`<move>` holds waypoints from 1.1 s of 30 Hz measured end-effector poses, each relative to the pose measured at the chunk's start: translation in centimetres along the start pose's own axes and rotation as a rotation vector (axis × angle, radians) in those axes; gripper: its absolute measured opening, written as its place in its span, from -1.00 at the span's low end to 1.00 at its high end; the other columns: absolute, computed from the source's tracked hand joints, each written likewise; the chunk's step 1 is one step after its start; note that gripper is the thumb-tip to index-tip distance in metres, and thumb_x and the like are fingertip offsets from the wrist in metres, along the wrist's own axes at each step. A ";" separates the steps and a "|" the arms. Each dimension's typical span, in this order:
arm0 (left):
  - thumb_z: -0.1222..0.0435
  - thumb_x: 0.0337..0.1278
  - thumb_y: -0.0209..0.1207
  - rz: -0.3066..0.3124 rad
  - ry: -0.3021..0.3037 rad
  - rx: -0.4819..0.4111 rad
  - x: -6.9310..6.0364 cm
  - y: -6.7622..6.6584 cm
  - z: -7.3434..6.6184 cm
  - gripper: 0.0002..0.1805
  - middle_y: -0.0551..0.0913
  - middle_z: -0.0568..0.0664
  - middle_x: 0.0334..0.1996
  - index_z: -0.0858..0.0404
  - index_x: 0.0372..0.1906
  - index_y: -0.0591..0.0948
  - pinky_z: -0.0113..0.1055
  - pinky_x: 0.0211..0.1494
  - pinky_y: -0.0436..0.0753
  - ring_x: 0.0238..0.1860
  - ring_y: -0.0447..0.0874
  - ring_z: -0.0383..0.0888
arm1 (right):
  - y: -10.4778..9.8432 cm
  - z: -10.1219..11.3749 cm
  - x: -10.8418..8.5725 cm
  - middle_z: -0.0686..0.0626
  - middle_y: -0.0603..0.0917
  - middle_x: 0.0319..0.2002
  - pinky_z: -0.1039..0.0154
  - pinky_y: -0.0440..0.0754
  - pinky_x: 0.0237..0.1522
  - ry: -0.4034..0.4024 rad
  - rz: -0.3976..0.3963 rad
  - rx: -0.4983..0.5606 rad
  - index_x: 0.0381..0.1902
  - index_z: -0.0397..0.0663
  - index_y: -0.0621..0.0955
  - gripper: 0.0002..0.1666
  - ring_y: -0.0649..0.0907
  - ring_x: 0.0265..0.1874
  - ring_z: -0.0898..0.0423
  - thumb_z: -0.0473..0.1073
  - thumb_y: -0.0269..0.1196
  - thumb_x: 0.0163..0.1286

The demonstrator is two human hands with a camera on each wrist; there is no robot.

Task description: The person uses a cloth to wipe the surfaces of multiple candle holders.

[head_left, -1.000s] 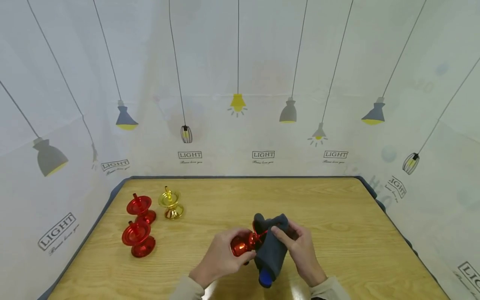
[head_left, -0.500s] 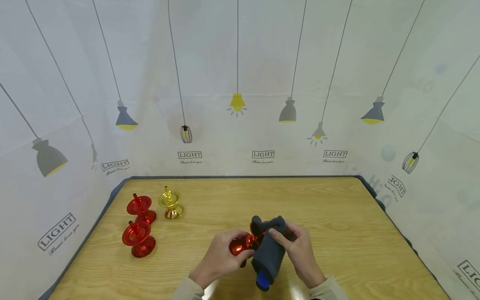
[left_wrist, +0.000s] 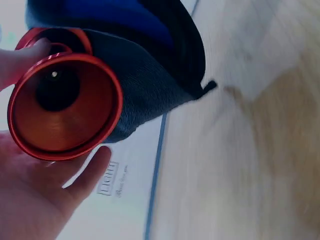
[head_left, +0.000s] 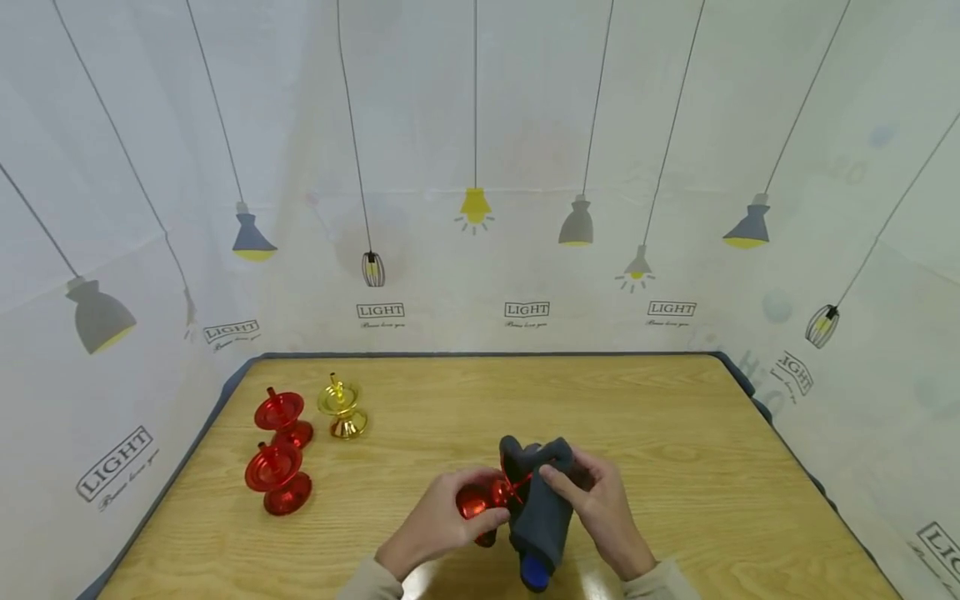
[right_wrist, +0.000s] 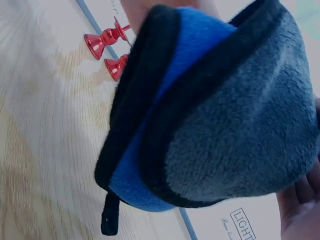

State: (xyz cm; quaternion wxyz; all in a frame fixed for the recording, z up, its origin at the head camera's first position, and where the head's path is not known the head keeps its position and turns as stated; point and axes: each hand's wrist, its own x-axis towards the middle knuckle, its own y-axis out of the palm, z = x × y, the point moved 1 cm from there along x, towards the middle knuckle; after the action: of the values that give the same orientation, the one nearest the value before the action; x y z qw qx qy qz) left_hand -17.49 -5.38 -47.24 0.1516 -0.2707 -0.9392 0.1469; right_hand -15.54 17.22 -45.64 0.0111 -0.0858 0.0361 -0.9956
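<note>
My left hand (head_left: 438, 518) grips a shiny red candle holder (head_left: 472, 502) by its base, tilted on its side above the table. The left wrist view looks into the hollow underside of the candle holder (left_wrist: 65, 132); the thumb lies near its stem. A folded dark grey cloth (head_left: 543, 515), blue on its other face and black-edged, wraps over the candle holder's dish end. My right hand (head_left: 606, 515) pinches this cloth between thumb and fingers at the dish. In the right wrist view the cloth (right_wrist: 240, 125) hides the candle holder and most of the fingers.
Two red candle holders (head_left: 277, 412) (head_left: 273, 471) and a gold one (head_left: 343, 410) stand upright at the table's left. White sheets (head_left: 480, 100) printed with lamps rise behind and at both sides of the wooden table (head_left: 712, 467).
Both hands keep their hold. The cloth and candle holder have shifted slightly down and toward me, and the cloth's top fold has changed shape a little. The standing candle holders have not moved.
</note>
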 end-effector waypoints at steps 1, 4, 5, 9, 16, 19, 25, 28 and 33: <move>0.19 0.24 0.37 -0.029 0.018 0.032 0.0 0.1 -0.1 -0.55 0.75 0.05 -0.10 0.22 0.19 0.60 -0.39 -0.11 0.71 -0.20 0.75 -0.26 | 0.1 0.1 0.0 -0.07 0.78 -0.19 0.23 0.73 -0.23 0.001 -0.029 0.003 0.04 -0.31 0.69 -0.68 0.74 -0.30 0.12 -0.25 0.34 0.38; 0.30 0.10 0.45 -0.117 0.091 0.130 0.1 0.2 -0.5 -0.42 0.71 0.03 -0.06 0.25 0.24 0.53 -0.36 -0.06 0.72 -0.12 0.75 -0.17 | 0.5 0.4 0.1 -0.01 0.77 -0.25 0.26 0.70 -0.27 0.022 -0.118 0.022 0.03 -0.33 0.69 -0.67 0.71 -0.33 0.13 -0.25 0.36 0.37; 0.36 0.06 0.46 -0.146 0.125 0.161 0.3 0.3 -0.6 -0.42 0.71 0.03 -0.07 0.27 0.21 0.52 -0.36 -0.07 0.73 -0.13 0.76 -0.15 | 0.6 0.4 0.3 0.01 0.76 -0.27 0.27 0.69 -0.27 0.035 -0.144 0.028 0.01 -0.33 0.69 -0.68 0.70 -0.34 0.13 -0.25 0.37 0.36; 0.46 -0.10 0.50 -0.250 0.211 0.291 0.6 0.5 -0.6 -0.41 0.70 0.03 -0.14 0.32 0.10 0.52 -0.33 -0.08 0.74 -0.16 0.74 -0.15 | 1.0 0.3 0.6 0.04 0.76 -0.32 0.31 0.66 -0.28 0.049 -0.202 0.031 -0.01 -0.34 0.70 -0.66 0.67 -0.38 0.16 -0.23 0.40 0.34; 0.44 -0.14 0.53 -0.300 0.233 0.382 0.7 0.4 -0.3 -0.52 0.72 -0.04 -0.25 0.21 -0.05 0.59 -0.37 -0.16 0.72 -0.24 0.70 -0.26 | 1.4 0.2 0.7 0.06 0.75 -0.37 0.31 0.65 -0.28 0.102 -0.197 0.050 -0.06 -0.34 0.72 -0.69 0.67 -0.40 0.16 -0.24 0.41 0.31; 0.37 -0.02 0.50 -0.233 0.189 0.332 0.7 0.1 -0.3 -0.58 0.73 -0.04 -0.22 0.19 -0.03 0.60 -0.42 -0.18 0.71 -0.24 0.72 -0.27 | 1.3 0.3 0.7 0.03 0.75 -0.34 0.30 0.65 -0.26 0.126 -0.178 0.062 -0.03 -0.33 0.71 -0.68 0.67 -0.37 0.14 -0.23 0.40 0.33; 0.24 0.18 0.42 -0.062 0.072 0.090 0.8 -0.7 -0.2 -0.72 0.75 0.03 -0.19 0.16 -0.05 0.63 -0.41 -0.14 0.71 -0.23 0.73 -0.30 | 0.7 0.3 0.4 -0.05 0.78 -0.22 0.28 0.69 -0.24 0.090 -0.086 0.053 0.06 -0.33 0.69 -0.64 0.71 -0.32 0.13 -0.26 0.37 0.35; 0.20 0.27 0.35 0.017 0.042 -0.004 0.8 -1.0 0.1 -0.73 0.77 0.11 -0.21 0.24 -0.04 0.65 -0.40 -0.12 0.70 -0.24 0.72 -0.32 | 0.4 0.3 0.4 -0.01 0.78 -0.20 0.28 0.69 -0.22 0.048 -0.036 0.039 0.08 -0.37 0.67 -0.63 0.72 -0.30 0.14 -0.28 0.35 0.37; 0.18 0.38 0.24 0.143 0.001 -0.168 0.9 -1.5 0.7 -0.69 0.78 0.27 -0.23 0.36 -0.01 0.66 -0.38 -0.13 0.69 -0.27 0.76 -0.31 | 0.2 0.2 0.4 0.08 0.77 -0.25 0.27 0.69 -0.21 0.011 0.026 0.028 0.03 -0.41 0.67 -0.67 0.71 -0.31 0.16 -0.29 0.33 0.39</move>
State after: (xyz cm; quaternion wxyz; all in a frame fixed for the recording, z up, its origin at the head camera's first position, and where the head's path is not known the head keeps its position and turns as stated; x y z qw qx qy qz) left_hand -19.21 -6.24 -47.16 0.1177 -0.3489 -0.9265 0.0779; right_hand -15.85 17.03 -45.37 0.0251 -0.0795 0.0231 -0.9963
